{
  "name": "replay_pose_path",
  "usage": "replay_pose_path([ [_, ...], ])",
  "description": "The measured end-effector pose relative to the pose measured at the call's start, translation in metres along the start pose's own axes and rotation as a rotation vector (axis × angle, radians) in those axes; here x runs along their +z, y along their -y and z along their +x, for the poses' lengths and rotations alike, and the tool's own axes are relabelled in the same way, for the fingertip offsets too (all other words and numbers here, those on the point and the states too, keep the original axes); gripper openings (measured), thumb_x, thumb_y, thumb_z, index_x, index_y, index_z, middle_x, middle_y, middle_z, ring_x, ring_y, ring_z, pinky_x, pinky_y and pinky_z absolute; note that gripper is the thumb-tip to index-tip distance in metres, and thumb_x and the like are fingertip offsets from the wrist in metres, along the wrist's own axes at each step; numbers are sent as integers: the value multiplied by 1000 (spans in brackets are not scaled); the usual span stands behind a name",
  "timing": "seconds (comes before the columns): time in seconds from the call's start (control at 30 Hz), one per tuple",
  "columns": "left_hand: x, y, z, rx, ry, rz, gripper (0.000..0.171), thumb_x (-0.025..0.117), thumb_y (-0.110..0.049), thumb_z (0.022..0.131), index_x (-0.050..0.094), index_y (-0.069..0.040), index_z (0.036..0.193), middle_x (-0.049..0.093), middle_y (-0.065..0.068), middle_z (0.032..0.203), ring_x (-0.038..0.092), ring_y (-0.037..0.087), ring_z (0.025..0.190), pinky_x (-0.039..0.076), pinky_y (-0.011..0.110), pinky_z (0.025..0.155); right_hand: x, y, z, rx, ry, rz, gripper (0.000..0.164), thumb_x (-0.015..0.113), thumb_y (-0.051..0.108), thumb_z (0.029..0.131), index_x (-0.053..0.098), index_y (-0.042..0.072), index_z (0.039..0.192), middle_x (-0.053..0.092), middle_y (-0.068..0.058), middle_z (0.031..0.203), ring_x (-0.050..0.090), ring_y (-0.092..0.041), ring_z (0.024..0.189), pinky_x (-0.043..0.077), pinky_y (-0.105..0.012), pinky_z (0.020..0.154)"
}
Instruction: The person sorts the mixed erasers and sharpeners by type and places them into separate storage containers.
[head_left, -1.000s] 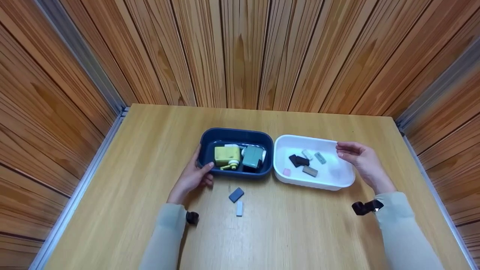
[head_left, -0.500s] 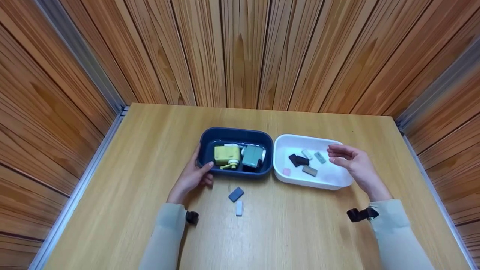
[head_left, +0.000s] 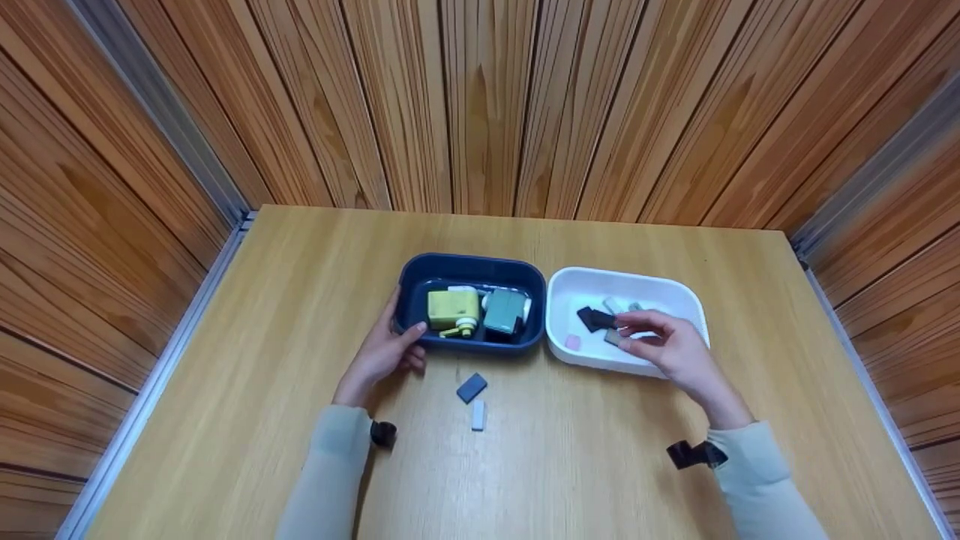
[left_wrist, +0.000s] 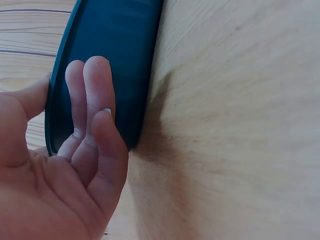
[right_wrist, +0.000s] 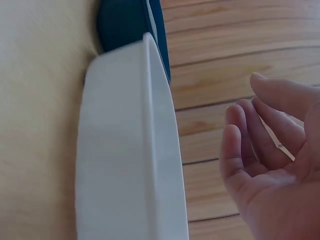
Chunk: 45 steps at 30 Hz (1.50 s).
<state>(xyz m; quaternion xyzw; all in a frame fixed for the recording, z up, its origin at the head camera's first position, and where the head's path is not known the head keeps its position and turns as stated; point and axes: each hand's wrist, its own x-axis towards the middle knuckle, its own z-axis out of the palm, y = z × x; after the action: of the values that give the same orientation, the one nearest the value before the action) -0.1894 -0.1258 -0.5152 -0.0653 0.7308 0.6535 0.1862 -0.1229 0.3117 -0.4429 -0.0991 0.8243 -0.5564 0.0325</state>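
My left hand grips the left end of a navy blue bin, thumb over its rim and fingers along the outer wall. In it lie a yellow bottle with a small nozzle and a teal boxy bottle. To its right stands a white bin. Above this one hovers my right hand, fingers loosely bent, nothing between them in the right wrist view. Small flat pieces lie in the white bin: black pieces, a pink piece and a tan piece, partly hidden by the fingertips.
On the wooden table, in front of the navy bin, lie a dark blue flat piece and a light blue one. Wood-patterned walls enclose the table at the back and both sides.
My right hand has moved left from the white bin's right rim to over the pieces inside. The left hand stays on the navy bin.
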Motion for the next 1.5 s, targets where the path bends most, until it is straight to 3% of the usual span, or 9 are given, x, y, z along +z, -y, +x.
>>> replay_pose_path([
  [0.4, -2, 0, 1, -22, 13, 12, 78, 60, -32, 101, 7, -52, 155, 67, 19, 88, 70, 33, 77, 57, 38, 71, 53, 4, -12, -94, 98, 5, 34, 75, 7, 89, 68, 3, 122, 67, -13, 113, 63, -28, 102, 54, -30, 85],
  [0.63, -5, -5, 1, -48, 48, -2, 81, 59, -30, 102, 3, -47, 157, 67, 20, 89, 70, 35, 78, 57, 41, 74, 86, 2, -12, -49, 192, 17, 35, 74, 5, 89, 68, 4, 123, 67, -14, 115, 63, -29, 104, 53, -39, 90],
  [0.8, -2, -20, -13, -33, 56, 1, 83, 60, -26, 102, 3, -39, 160, 67, 22, 86, 70, 37, 76, 57, 43, 72, 105, 17, -9, -12, 212, 10, 31, 73, 1, 89, 68, 0, 120, 67, -18, 112, 63, -37, 103, 53, -48, 91],
  [0.9, -1, -14, -10, -20, 30, 6, 82, 62, -29, 101, 6, -44, 159, 67, 20, 85, 70, 34, 73, 57, 39, 68, 118, 12, -7, -25, 226, 14, 31, 74, 3, 88, 68, 0, 119, 67, -14, 111, 64, -34, 102, 54, -45, 89],
  [1.0, -1, -3, -1, -13, 10, 6, 81, 62, -32, 100, 8, -51, 156, 67, 19, 86, 70, 31, 71, 56, 36, 66, 132, -6, -2, -26, 243, 29, 33, 76, 7, 88, 68, 1, 120, 67, -10, 111, 65, -29, 101, 54, -39, 88],
  [1.27, -1, -1, 0, -11, 15, -21, 82, 64, -32, 99, 8, -51, 156, 66, 20, 85, 69, 31, 70, 58, 38, 67, 164, -16, 6, -5, 342, 54, 36, 77, 10, 87, 68, 3, 122, 68, -12, 116, 66, -28, 102, 53, -42, 92],
  [1.5, -2, -1, -1, -14, 12, -7, 81, 64, -34, 99, 9, -51, 156, 67, 20, 87, 70, 32, 72, 58, 38, 69, 179, -21, 8, 34, 367, 99, 38, 76, 6, 87, 67, 2, 123, 65, -13, 120, 64, -28, 107, 52, -37, 95],
])
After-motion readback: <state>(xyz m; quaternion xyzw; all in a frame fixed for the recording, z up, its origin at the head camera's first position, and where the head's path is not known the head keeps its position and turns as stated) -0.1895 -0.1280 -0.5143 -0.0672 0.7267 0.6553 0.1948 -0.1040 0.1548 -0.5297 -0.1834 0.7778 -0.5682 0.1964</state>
